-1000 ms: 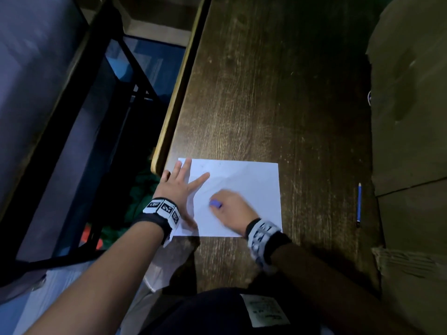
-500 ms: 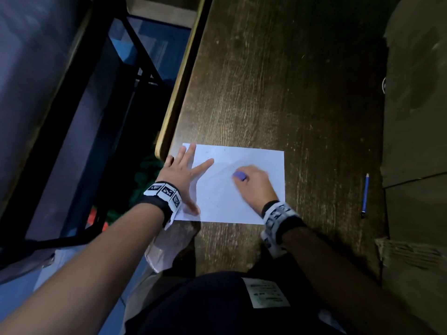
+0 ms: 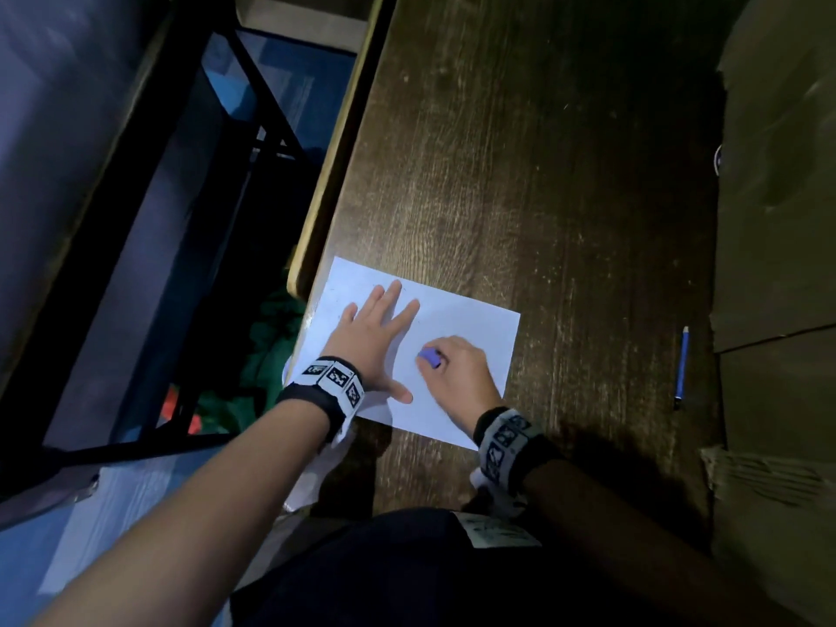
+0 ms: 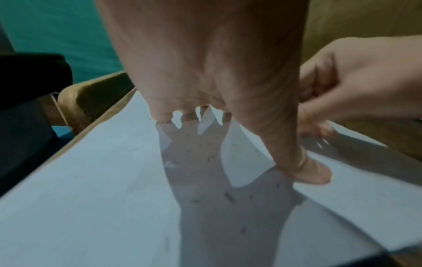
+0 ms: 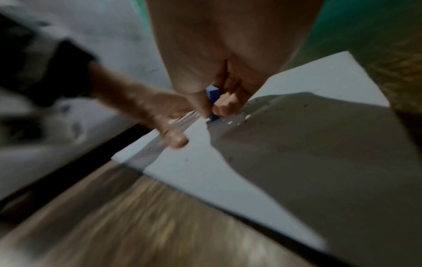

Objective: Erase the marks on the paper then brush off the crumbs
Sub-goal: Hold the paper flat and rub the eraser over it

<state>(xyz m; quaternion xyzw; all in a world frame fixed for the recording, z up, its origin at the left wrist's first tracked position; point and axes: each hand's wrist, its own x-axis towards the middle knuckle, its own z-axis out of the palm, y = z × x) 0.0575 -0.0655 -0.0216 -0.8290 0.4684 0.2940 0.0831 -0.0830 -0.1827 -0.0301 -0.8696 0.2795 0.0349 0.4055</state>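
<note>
Leftmost, beyond the table's pale rounded edge, a black metal frame [image 3: 253, 142] crosses over a blue floor, with green and red clutter low beside the table corner. Next comes the dark wooden table [image 3: 520, 174], and on its near left corner lies the white paper [image 3: 470, 328], turned slightly askew. The person's left hand [image 3: 375, 328] lies flat on the left part of the sheet, fingers straight and spread, thumb stretched toward the near edge; the left wrist view shows the palm arched above the sheet with the thumb tip and fingertips touching it, and small dark crumbs [image 4: 229, 197] scattered in the hand's shadow. Just right of it, the right hand [image 3: 461, 377] has its fingers curled round a small blue eraser [image 3: 430, 357], pinched between thumb and fingers with its lower end on the paper near the sheet's middle; the right wrist view is blurred, though pale flecks show on the sheet by the eraser's tip. Both wrists wear bands with black-and-white markers. Further right, well apart from the paper, a blue pencil [image 3: 681, 366] lies on the bare wood. Along the far right edge stands brown cardboard [image 3: 782, 219].
</note>
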